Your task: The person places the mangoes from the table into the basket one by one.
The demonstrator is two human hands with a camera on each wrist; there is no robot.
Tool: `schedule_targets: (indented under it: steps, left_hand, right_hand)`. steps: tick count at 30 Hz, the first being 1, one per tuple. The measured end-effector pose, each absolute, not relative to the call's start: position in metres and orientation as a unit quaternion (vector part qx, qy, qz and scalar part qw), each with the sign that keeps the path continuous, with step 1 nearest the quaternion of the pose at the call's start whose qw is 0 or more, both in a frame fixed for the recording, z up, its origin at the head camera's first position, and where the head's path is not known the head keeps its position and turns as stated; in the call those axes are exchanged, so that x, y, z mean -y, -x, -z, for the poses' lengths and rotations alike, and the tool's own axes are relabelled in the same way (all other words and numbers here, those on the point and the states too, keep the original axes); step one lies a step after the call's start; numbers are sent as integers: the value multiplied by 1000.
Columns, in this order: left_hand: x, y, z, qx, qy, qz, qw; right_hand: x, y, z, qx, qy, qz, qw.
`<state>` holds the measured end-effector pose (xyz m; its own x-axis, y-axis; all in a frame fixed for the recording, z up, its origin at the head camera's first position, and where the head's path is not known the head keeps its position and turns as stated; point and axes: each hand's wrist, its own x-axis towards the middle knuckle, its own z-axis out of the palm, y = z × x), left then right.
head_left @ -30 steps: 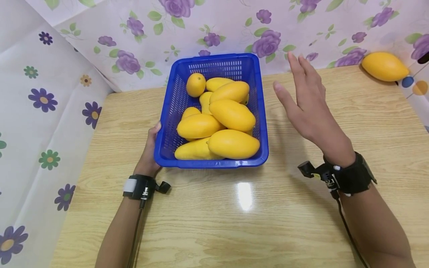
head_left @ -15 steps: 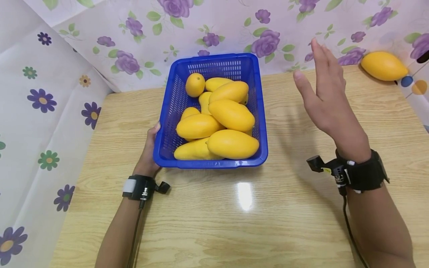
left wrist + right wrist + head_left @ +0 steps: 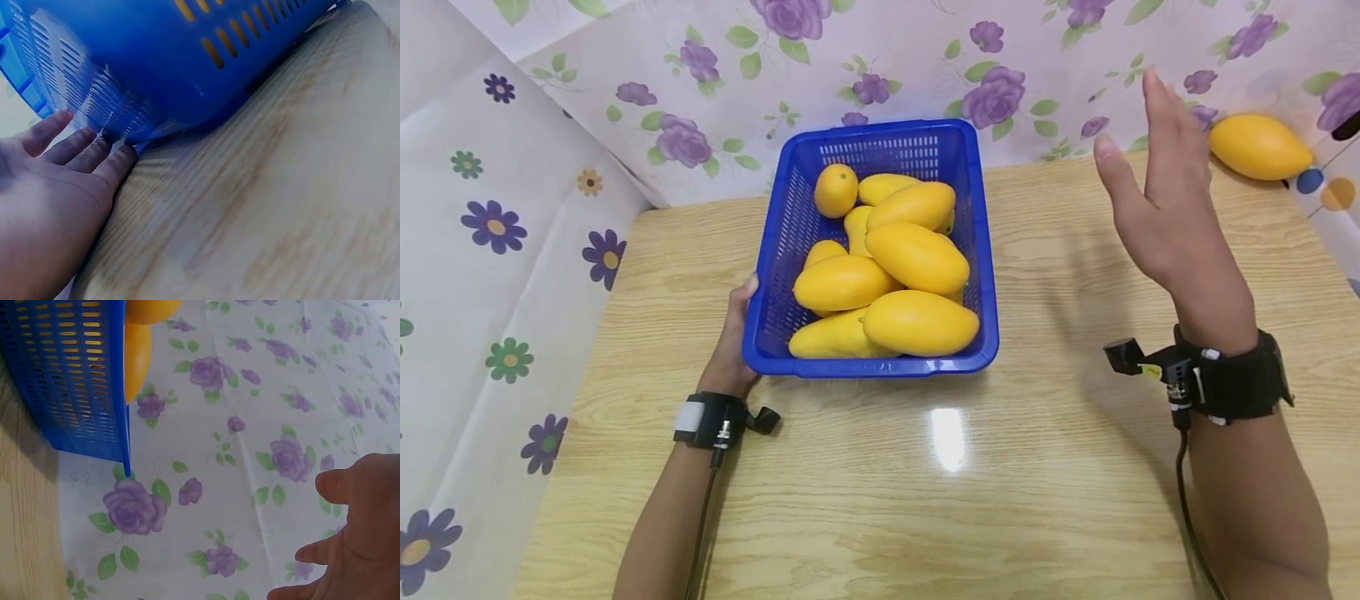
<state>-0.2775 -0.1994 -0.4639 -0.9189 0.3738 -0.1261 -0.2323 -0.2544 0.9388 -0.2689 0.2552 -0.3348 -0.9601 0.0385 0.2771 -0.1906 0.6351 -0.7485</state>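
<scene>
A blue plastic basket [image 3: 872, 367] stands on the wooden table, holding several yellow mangoes [image 3: 921, 323] piled in it. My left hand [image 3: 728, 350] is at the basket's left side. In the left wrist view its fingers [image 3: 70, 149] reach out fairly straight and touch the slotted wall low down, near the tabletop. To the right of the basket, my right hand [image 3: 1180, 221] hovers above the table with fingers extended and thumb spread, holding nothing. The right wrist view shows that hand [image 3: 356, 544] well apart from the basket's side wall [image 3: 69, 375].
One loose mango [image 3: 1261, 147] lies at the far right corner of the table [image 3: 850, 517], beyond my right hand. A wall sheet with purple flowers [image 3: 992, 96] rises right behind the basket. Another flowered sheet [image 3: 482, 317] borders the table on the left.
My right hand has moved to the right, away from the basket and closer to the loose mango. The left hand and the basket have stayed in place.
</scene>
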Motion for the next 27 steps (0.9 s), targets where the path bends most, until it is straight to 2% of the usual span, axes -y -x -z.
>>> schedule_targets:
  steps: [9,27]
  left_hand:
    - [198,276,461,-601,-68,-774,189]
    - [197,274,458,-610,-64,-765,194]
  right_hand:
    - [-265,274,340,892,-39,-422,156]
    - [-279,282,344,893,8,-423,150]
